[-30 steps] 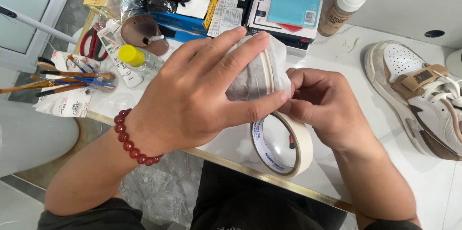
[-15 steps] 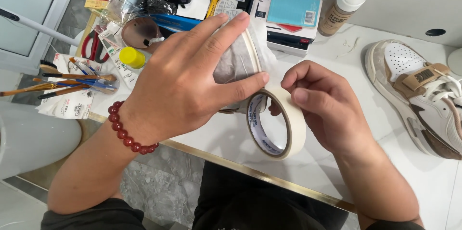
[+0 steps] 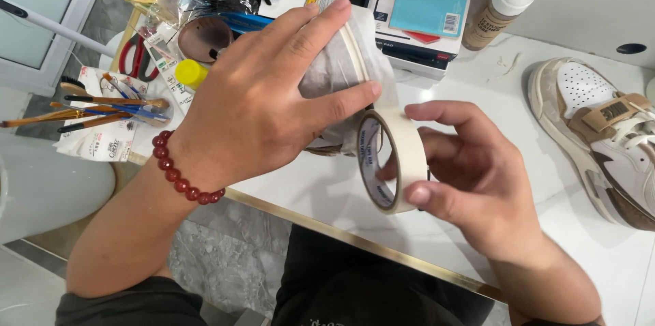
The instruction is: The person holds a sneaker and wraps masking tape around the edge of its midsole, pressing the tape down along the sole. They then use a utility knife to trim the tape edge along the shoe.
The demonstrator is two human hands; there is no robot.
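Note:
My left hand (image 3: 266,97), with a red bead bracelet (image 3: 179,176) at the wrist, grips a shoe wrapped in whitish paper (image 3: 341,67); a strip of cream masking tape runs across the wrap under my fingers. My right hand (image 3: 471,183) holds a roll of cream masking tape (image 3: 392,160) upright between thumb and fingers, just right of the wrapped shoe. The tape's free end leads up from the roll onto the wrap. Most of the wrapped shoe is hidden beneath my left hand.
A white and brown sneaker (image 3: 604,138) lies at the right on the white table (image 3: 327,196). Paint brushes (image 3: 89,111), red scissors (image 3: 136,56), a yellow-capped jar (image 3: 191,72), stacked boxes (image 3: 423,22) and a pump bottle (image 3: 508,2) crowd the back and left.
My right hand has drawn the tape roll away to the right and turned it upright, pulling out more tape. My left hand has kept its hold on the wrapped shoe.

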